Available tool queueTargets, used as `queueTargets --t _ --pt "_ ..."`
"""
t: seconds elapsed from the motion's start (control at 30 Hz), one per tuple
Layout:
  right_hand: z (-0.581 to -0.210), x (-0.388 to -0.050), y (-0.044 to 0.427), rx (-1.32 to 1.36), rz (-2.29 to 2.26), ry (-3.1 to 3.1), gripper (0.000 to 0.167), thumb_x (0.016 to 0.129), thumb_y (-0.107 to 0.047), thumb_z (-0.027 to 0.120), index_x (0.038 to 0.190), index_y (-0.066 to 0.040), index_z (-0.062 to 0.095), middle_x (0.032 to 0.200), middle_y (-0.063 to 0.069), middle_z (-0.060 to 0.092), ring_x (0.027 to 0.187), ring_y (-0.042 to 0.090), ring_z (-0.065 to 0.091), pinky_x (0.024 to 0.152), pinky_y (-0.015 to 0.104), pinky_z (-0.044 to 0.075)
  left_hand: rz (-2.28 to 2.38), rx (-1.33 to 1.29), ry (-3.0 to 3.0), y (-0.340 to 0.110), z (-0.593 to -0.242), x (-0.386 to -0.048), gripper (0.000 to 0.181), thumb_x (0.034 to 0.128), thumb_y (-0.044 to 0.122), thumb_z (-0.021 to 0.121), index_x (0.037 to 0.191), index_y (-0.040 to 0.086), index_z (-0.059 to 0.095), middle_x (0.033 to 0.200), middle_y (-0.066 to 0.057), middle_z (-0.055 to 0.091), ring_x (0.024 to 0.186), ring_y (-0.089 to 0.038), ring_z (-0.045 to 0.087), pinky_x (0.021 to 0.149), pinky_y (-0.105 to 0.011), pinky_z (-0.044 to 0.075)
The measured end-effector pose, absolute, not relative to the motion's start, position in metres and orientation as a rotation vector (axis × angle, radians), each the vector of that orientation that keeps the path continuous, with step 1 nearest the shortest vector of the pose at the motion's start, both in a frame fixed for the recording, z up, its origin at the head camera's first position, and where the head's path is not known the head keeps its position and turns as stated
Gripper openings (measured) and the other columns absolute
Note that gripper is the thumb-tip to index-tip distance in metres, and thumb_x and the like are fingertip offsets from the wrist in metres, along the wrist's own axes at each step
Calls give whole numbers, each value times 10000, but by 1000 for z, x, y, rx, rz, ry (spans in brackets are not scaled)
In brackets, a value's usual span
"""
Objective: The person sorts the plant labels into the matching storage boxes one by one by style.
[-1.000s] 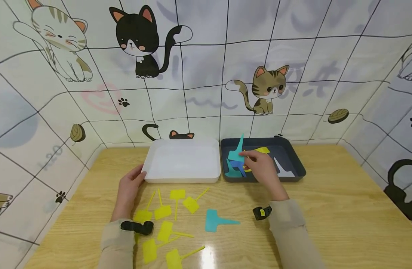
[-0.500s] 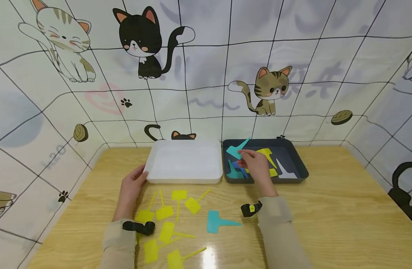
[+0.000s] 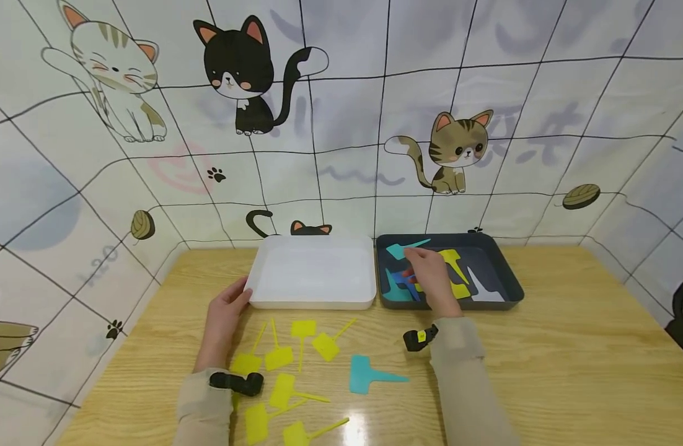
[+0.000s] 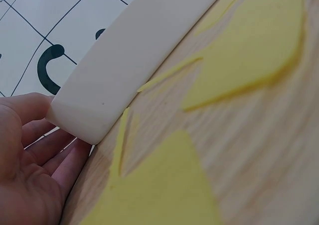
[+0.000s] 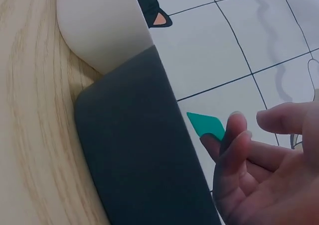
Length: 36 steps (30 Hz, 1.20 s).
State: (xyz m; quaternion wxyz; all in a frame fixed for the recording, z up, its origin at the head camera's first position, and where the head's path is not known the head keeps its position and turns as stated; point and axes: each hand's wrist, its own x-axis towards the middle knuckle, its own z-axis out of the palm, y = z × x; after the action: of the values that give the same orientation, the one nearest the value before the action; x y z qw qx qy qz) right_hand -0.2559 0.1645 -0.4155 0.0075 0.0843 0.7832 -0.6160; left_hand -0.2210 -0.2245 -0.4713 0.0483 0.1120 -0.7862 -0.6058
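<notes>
My left hand grips the left front corner of a white tray, thumb at the rim and fingers around the corner; the left wrist view shows the fingers reaching beneath the corner. At the back left of a dark grey tray, my right hand hovers beside a teal T-shaped plant label. In the right wrist view the thumb stands apart from the fingertips, and the label shows just past them; whether they touch it I cannot tell.
Inside the dark tray lie teal, blue, yellow and white labels. Several yellow labels and one teal label are scattered on the wooden table. A cat-patterned cloth wall stands behind the trays.
My right hand has moved deeper into the dark tray, and the teal label has tipped from upright to nearly flat. The thumb now stands off. My left hand stays on the white tray.
</notes>
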Motion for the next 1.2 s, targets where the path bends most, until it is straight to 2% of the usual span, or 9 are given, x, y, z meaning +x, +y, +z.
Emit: queueTargets --t 0.07,0.13,0.27,0.4,0.67,0.8,1.03,1.2 --pt "-417 -258 167 261 -1903 2459 462 921 -371 453 1266 -67 498 904 181 559 781 362 554 715 356 487 -1845 339 -2403 -224 -472 -220 508 862 405 552 1319 202 461 1315 12 461 1234 -116 347 1016 -325 282" --pt "-419 -261 169 260 -1890 2441 473 918 -373 456 1272 -60 486 889 181 551 795 361 555 697 314 498 -1849 332 -2396 -224 -473 -221 506 863 398 554 1318 196 464 1312 8 463 1230 -115 353 1012 -322 290" --pt "-420 -266 172 192 -1825 2408 512 918 -370 460 1316 -50 433 1091 201 512 838 350 552 680 271 495 -1869 327 -2377 -222 -474 -220 494 866 376 559 1314 186 469 1306 8 469 1218 -105 365 999 -307 309" --pt "-421 -270 174 122 -1728 2400 492 933 -329 441 1332 -42 410 1197 180 471 761 254 558 663 274 488 -1872 339 -2374 -222 -475 -219 491 860 391 562 1307 208 476 1303 21 470 1216 -101 369 995 -305 317" --pt "-427 -279 172 103 -1687 2348 474 934 -257 432 1356 -49 372 1145 191 475 613 154 525 632 260 485 -1853 317 -2355 -222 -473 -221 478 859 403 559 1299 232 484 1304 30 470 1224 -108 363 999 -322 314" --pt "-430 -281 171 103 -1643 2348 482 932 -248 434 1365 -53 355 1089 189 494 607 140 533 651 266 489 -1868 321 -2352 -222 -474 -221 471 867 393 550 1303 228 479 1311 29 463 1209 -112 385 991 -317 326" --pt "-436 -283 173 93 -1637 2353 510 922 -257 448 1371 -43 338 888 173 557 603 159 544 646 285 501 -1873 339 -2354 -221 -474 -219 475 866 401 549 1306 239 474 1306 51 463 1188 -90 405 977 -296 343" --pt "-436 -283 171 90 -1619 2353 523 913 -249 459 1376 -44 330 918 176 558 631 169 555 650 286 507 -1885 325 -2349 -222 -476 -220 490 863 408 548 1312 232 466 1315 46 454 1185 -93 411 971 -292 351"
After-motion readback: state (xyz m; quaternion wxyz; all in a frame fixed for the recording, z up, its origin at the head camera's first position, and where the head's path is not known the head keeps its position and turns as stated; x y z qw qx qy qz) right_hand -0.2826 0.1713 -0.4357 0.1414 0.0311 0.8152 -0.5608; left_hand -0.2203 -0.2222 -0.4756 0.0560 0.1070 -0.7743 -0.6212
